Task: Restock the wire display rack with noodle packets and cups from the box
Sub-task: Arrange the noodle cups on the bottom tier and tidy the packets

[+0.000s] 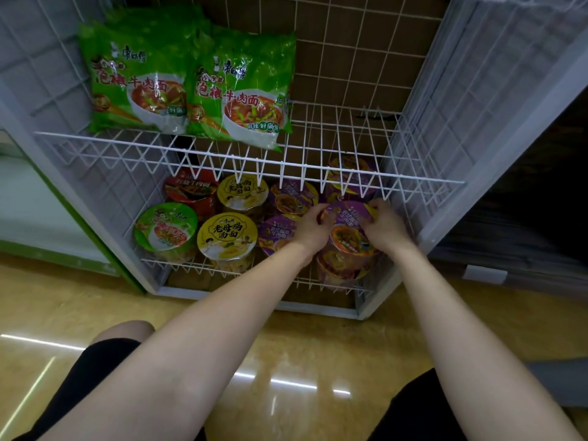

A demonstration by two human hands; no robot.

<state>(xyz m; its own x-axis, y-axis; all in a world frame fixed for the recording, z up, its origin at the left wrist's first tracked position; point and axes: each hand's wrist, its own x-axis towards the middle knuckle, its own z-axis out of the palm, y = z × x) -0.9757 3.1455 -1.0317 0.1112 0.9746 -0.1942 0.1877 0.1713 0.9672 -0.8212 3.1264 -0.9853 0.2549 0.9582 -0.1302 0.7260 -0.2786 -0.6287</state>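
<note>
On the lower shelf [197, 269] of the white wire rack [423, 181], at its right front corner, both hands hold one purple noodle cup [350, 232] that sits on top of another purple cup [334, 272]: the left hand [313, 229] curls its fingers over the left edge of the lid, and the right hand [383, 226] has the same curled grip on the right edge. To the left on this shelf stand more purple cups, two yellow cups [227, 238], a green cup [165, 229] and a red cup [191, 189]. On the upper shelf [127, 144], two green noodle packets [241, 90] lean side by side at the left.
</note>
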